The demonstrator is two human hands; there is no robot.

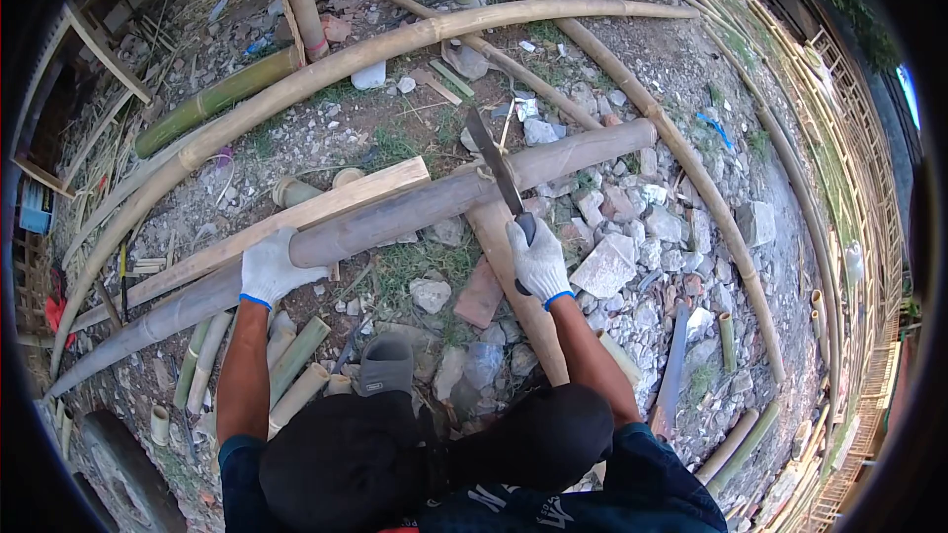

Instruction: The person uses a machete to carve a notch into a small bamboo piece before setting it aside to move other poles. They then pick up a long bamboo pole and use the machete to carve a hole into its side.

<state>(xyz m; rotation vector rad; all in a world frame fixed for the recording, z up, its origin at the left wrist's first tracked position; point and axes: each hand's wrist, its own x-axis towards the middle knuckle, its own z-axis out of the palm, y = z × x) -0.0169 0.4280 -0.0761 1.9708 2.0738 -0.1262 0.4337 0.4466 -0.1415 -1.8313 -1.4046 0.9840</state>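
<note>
A long grey-brown bamboo pole (415, 207) lies across the ground from lower left to upper right, resting on a wooden plank (296, 217) and a wooden block (509, 276). My left hand (269, 269), in a white glove, presses on the pole's left part. My right hand (538, 259), also gloved, grips the handle of a machete (494, 160). The blade lies across the pole near a node, its tip pointing away from me.
Long curved bamboo poles (326, 69) arc across the rubble-strewn ground. Short cut bamboo pieces (291, 355) lie by my left knee. Stones (607, 266) and bricks lie to the right. A bamboo lattice fence (849, 158) runs along the right side.
</note>
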